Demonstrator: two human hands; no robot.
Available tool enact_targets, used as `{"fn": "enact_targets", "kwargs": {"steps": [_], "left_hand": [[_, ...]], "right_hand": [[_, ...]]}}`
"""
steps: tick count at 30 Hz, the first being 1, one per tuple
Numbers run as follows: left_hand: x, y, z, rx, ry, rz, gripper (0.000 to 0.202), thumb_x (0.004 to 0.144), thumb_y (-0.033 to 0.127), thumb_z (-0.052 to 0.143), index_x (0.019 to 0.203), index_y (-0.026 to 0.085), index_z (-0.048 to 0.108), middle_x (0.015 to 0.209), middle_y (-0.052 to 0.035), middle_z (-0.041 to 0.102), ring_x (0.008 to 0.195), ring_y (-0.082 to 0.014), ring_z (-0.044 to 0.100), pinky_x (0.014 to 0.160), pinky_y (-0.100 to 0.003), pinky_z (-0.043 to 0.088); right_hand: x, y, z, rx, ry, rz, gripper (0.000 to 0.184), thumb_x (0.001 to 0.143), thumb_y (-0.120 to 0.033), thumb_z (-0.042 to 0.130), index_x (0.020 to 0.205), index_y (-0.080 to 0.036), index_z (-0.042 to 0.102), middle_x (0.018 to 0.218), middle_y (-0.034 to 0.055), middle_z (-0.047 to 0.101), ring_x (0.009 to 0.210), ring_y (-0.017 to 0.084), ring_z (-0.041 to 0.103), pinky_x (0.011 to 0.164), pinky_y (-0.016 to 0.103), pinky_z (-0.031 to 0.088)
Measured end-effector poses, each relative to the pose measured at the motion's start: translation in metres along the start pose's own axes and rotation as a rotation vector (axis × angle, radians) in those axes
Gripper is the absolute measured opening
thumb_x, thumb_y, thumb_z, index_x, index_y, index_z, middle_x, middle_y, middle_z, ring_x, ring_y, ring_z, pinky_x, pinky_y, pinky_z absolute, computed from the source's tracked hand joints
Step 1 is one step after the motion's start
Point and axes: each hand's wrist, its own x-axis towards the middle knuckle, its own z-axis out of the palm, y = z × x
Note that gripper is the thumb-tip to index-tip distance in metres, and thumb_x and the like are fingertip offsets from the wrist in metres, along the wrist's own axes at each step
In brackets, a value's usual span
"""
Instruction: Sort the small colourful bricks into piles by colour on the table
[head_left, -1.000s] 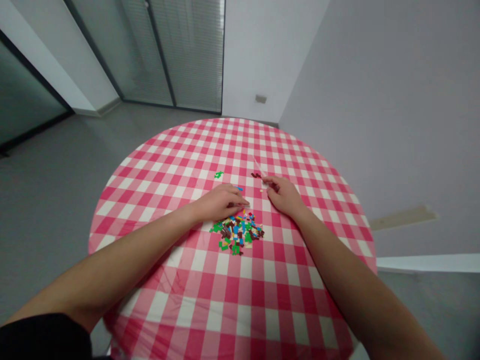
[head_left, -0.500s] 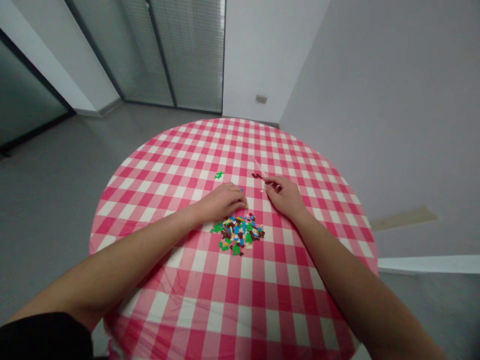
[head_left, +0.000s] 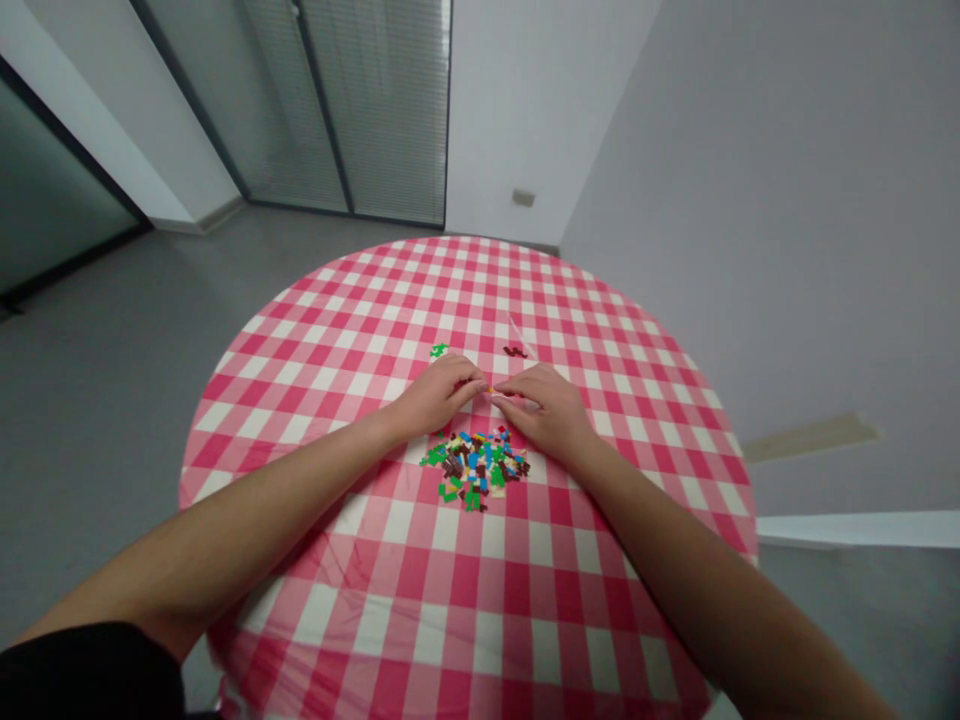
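Note:
Fingertip to fingertip, my two hands meet just beyond a heap of tiny building bricks (head_left: 474, 466). A small yellow brick (head_left: 490, 389) shows in the narrow gap between them. My left hand (head_left: 441, 393) pinches it from the left. Thumb and fingers of my right hand (head_left: 549, 403) close on it from the opposite side; any other piece in that pinch is too small to make out. The heap mixes green, blue, brown, white and yellow bricks. Behind my left hand lies a little green cluster (head_left: 439, 350), and behind my right hand lie some dark brown bricks (head_left: 514, 351).
A red-and-white checked cloth (head_left: 450, 570) covers the round table. Close to the brown bricks, a thin pale strip (head_left: 517, 330) lies on the cloth. Past the table are a glass partition (head_left: 390, 120) with blinds and a grey wall (head_left: 787, 250) on the right.
My right hand has moved left, away from the brown bricks, to meet my left hand. The left hand has lifted slightly away from the heap. Its small yellow brick is now between both hands.

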Motion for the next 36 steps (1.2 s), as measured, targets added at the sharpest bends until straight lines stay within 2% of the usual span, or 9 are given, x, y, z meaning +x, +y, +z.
{"fn": "enact_targets", "kwargs": {"steps": [4,8,11,15,21,24,28,33,36], "left_hand": [[0.000,-0.001,0.001,-0.018,-0.028,-0.006,0.022,0.096,0.027,0.051,0.080,0.017,0.064,0.078,-0.0027,0.064,0.076,-0.0168,0.056,0.078,-0.033,0.043],[0.000,0.000,0.001,-0.003,-0.035,0.001,0.024,0.098,0.026,0.049,0.082,0.017,0.064,0.078,-0.0022,0.064,0.076,-0.0163,0.057,0.079,-0.033,0.043],[-0.001,0.002,0.000,0.016,-0.007,0.039,0.023,0.099,0.025,0.047,0.086,0.018,0.066,0.081,-0.0027,0.066,0.080,-0.0165,0.058,0.082,-0.034,0.044],[-0.003,0.003,-0.002,0.031,0.081,0.100,0.010,0.092,0.025,0.060,0.091,0.018,0.067,0.086,-0.0036,0.069,0.086,-0.0178,0.060,0.084,-0.035,0.044],[-0.003,0.002,-0.002,0.080,0.061,0.116,0.008,0.090,0.023,0.062,0.089,0.020,0.069,0.084,-0.0031,0.070,0.085,-0.0183,0.060,0.084,-0.035,0.043],[-0.001,0.001,-0.009,0.112,-0.002,0.111,0.011,0.092,0.023,0.059,0.090,0.020,0.069,0.086,-0.0037,0.070,0.087,-0.0187,0.060,0.086,-0.036,0.044],[0.002,-0.006,-0.029,0.147,-0.114,0.065,0.012,0.090,0.021,0.059,0.087,0.019,0.071,0.086,-0.0048,0.072,0.086,-0.0187,0.061,0.084,-0.035,0.046],[0.003,-0.024,-0.050,0.137,-0.270,-0.083,0.014,0.084,0.019,0.061,0.082,0.020,0.074,0.081,-0.0042,0.074,0.076,-0.0164,0.066,0.072,-0.030,0.048],[0.002,-0.028,-0.053,0.137,-0.294,-0.133,0.015,0.080,0.015,0.060,0.080,0.019,0.075,0.079,-0.0039,0.075,0.072,-0.0156,0.067,0.068,-0.027,0.048]], "right_hand": [[0.000,-0.002,0.002,-0.015,-0.065,0.056,0.011,0.090,-0.029,0.062,0.089,-0.025,0.073,0.079,0.0036,0.074,0.076,0.019,0.064,0.075,0.036,0.050],[0.000,-0.003,0.001,0.002,-0.076,0.070,0.013,0.091,-0.029,0.061,0.090,-0.024,0.073,0.080,0.0044,0.074,0.077,0.020,0.064,0.077,0.036,0.049],[0.000,-0.002,0.001,0.013,-0.063,0.073,0.014,0.092,-0.029,0.060,0.088,-0.023,0.072,0.082,0.0048,0.073,0.078,0.019,0.063,0.077,0.036,0.049],[-0.001,0.001,0.002,0.015,-0.061,0.063,0.012,0.092,-0.027,0.061,0.089,-0.021,0.071,0.083,0.0058,0.073,0.079,0.020,0.063,0.076,0.035,0.048],[-0.002,0.001,0.003,0.035,-0.067,0.073,0.011,0.091,-0.027,0.061,0.089,-0.022,0.071,0.082,0.0047,0.073,0.077,0.019,0.063,0.076,0.034,0.048],[-0.002,-0.001,0.002,0.035,-0.077,0.095,0.013,0.092,-0.028,0.059,0.090,-0.023,0.071,0.083,0.0047,0.073,0.079,0.019,0.063,0.076,0.035,0.048],[-0.001,-0.002,0.000,0.018,-0.058,0.117,0.017,0.092,-0.027,0.056,0.093,-0.022,0.073,0.082,0.0053,0.074,0.077,0.020,0.064,0.075,0.036,0.049],[-0.001,0.001,0.000,0.012,-0.060,0.159,0.018,0.091,-0.026,0.056,0.094,-0.022,0.074,0.083,0.0057,0.075,0.076,0.020,0.065,0.074,0.036,0.050],[-0.002,0.001,0.000,0.013,-0.083,0.167,0.018,0.090,-0.026,0.057,0.092,-0.022,0.074,0.082,0.0056,0.075,0.076,0.020,0.065,0.074,0.035,0.050]]}}
